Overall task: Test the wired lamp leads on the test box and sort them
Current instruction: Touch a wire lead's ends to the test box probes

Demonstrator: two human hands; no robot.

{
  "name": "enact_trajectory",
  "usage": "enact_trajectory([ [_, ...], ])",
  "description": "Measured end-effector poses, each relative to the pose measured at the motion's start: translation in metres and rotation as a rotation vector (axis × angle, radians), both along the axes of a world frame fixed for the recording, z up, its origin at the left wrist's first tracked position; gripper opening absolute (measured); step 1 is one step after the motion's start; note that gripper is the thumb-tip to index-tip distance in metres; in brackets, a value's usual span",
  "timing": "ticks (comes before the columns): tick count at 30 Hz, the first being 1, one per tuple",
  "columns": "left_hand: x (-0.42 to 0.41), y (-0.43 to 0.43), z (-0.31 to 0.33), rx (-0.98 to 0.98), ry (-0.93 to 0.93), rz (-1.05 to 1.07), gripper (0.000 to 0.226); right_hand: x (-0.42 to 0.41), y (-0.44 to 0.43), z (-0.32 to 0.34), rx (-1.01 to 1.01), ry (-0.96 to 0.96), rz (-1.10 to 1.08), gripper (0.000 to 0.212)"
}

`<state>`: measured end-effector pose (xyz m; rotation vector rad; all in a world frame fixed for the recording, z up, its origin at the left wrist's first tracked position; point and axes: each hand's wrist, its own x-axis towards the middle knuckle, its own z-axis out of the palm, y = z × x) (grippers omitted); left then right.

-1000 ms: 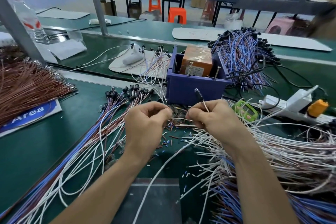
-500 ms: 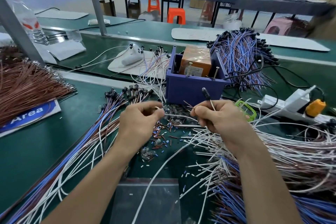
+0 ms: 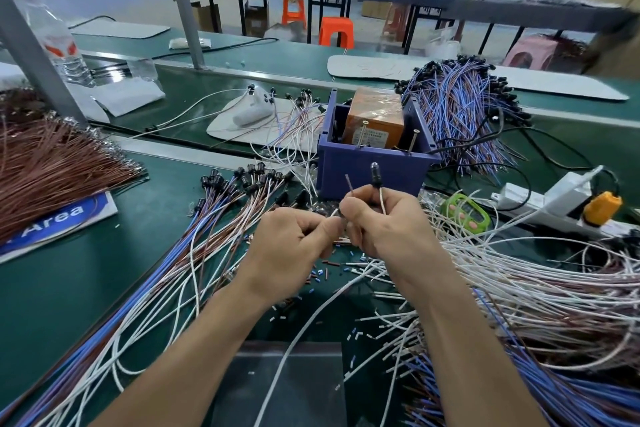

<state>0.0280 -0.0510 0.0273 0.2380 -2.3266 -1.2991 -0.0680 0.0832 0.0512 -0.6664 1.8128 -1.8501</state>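
Lamp lead [image 3: 375, 174] is standing upright out of my right grip [image 3: 388, 225], black lamp head uppermost. The fingers are clamping round its white wire. A thin brown wire end [image 3: 349, 182] is also projecting from this grip, just left of the lamp head. Where it joins the lead is hidden inside the fist.

My left grip [image 3: 294, 246] is closing thumb against forefinger on the lead's white wire and touching the right thumb. The pinch point is mostly covered by the fingers.

Both grips are hovering in front of the purple test box [image 3: 374, 166], near it but not touching. An orange block [image 3: 377, 118] is sitting inside the box, and two upright metal pins [image 3: 412, 140] are showing at its front rim. The label on the block is too small to read.

Finished-looking leads with black heads [image 3: 221, 204] are fanning across the worktop [image 3: 62, 288] on the left. White wires [image 3: 519, 281] are piling up on the right and running out of view at the edge. A blue bundle [image 3: 460, 114] is lying behind the box, partly masked by it. My forearms are covering part of a clear plastic bag [image 3: 287, 385] at the near edge.
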Motion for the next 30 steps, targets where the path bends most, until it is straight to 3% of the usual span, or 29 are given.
enact_trajectory([
  [4,-0.001,0.000,-0.002,-0.035,0.004,-0.026,0.053,0.000,0.000,0.001,-0.012,-0.060,0.043,0.029],
  [8,0.000,-0.002,-0.002,0.015,0.041,0.009,0.020,-0.003,0.000,0.000,-0.070,-0.106,-0.116,0.031],
  [12,-0.001,-0.004,0.000,0.100,0.070,0.112,0.019,-0.008,0.004,0.004,-0.115,-0.114,-0.232,0.023],
  [15,-0.006,-0.009,0.006,0.115,-0.031,0.243,0.019,-0.017,0.016,0.010,-0.180,-0.135,-0.292,0.031],
  [17,-0.011,-0.014,0.014,0.028,-0.151,0.320,0.019,-0.023,0.024,0.013,-0.207,-0.125,-0.306,0.031],
  [19,-0.019,-0.015,0.022,0.085,-0.181,0.332,0.021,-0.026,0.027,0.012,-0.221,-0.119,-0.344,0.027],
  [24,-0.048,-0.009,0.029,0.433,0.056,0.422,0.030,-0.032,0.028,0.009,-0.254,-0.143,-0.539,0.015],
  [30,-0.069,0.004,0.023,0.504,0.195,0.432,0.015,-0.037,0.038,0.007,-0.256,-0.231,-0.617,0.004],
])
